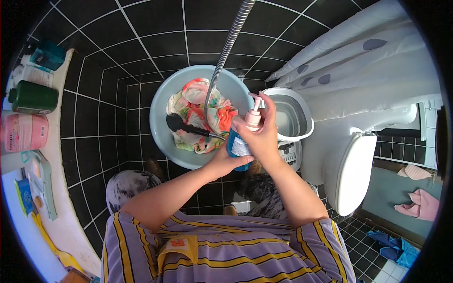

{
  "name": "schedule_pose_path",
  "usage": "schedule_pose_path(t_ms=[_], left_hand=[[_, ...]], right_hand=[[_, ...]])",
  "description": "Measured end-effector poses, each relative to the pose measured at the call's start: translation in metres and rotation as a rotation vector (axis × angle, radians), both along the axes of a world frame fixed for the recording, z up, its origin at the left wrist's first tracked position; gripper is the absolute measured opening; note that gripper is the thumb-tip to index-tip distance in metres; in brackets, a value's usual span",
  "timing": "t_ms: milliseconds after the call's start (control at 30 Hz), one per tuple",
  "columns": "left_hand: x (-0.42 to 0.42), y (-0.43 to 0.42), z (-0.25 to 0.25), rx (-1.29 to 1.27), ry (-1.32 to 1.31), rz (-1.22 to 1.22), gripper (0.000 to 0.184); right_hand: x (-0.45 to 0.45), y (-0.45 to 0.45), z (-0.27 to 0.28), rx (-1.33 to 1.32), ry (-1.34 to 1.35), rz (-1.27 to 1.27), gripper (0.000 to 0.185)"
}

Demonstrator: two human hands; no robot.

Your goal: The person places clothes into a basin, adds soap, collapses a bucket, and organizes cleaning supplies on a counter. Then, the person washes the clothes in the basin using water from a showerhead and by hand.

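Note:
A pump bottle [242, 146] of blue liquid with a pale pink pump top is held upright between my hands, over the near right rim of a light blue basin [163, 151]. My left hand [225, 162] is wrapped round the bottle's lower body. My right hand [264, 134] grips its upper part, the fingers round the pink pump. Inside the basin lies a bunched, wet-looking cloth [196, 101] with red, green and white patterning. On it rests a black shower head [181, 125], as it appears, its handle pointing toward my left hand.
A metal hose [229, 45] hangs down into the basin. Right of it stands a white-rimmed bucket [309, 113] with water, then a toilet [354, 174] and a shower curtain [339, 70]. Along the left, a ledge [66, 188] carries a green bottle [34, 97] and a pink container [28, 132].

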State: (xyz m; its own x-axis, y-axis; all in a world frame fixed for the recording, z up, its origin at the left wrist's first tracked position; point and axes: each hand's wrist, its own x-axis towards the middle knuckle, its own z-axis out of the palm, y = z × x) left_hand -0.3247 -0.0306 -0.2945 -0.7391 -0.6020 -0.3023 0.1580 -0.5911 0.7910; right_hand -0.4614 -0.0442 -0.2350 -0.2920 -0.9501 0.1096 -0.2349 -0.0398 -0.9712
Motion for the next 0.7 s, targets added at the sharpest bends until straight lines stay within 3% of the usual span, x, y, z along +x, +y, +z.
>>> schedule_pose_path(t_ms=[67,367,667,700], left_hand=[[0.002,0.001,-0.002,0.020,-0.014,-0.016,0.084],[0.005,-0.001,-0.003,-0.047,-0.014,-0.043,0.088],[0.000,-0.017,0.012,-0.572,-0.202,0.151,0.116],[-0.001,-0.016,0.016,-0.516,-0.205,0.149,0.114]], right_hand=[[0.001,0.002,0.012,0.057,0.136,0.013,0.085],[0.000,0.003,-0.002,0.009,0.049,0.000,0.083],[0.005,0.003,0.000,-0.053,0.058,-0.026,0.089],[0.005,0.004,0.000,-0.022,0.017,-0.031,0.088]])
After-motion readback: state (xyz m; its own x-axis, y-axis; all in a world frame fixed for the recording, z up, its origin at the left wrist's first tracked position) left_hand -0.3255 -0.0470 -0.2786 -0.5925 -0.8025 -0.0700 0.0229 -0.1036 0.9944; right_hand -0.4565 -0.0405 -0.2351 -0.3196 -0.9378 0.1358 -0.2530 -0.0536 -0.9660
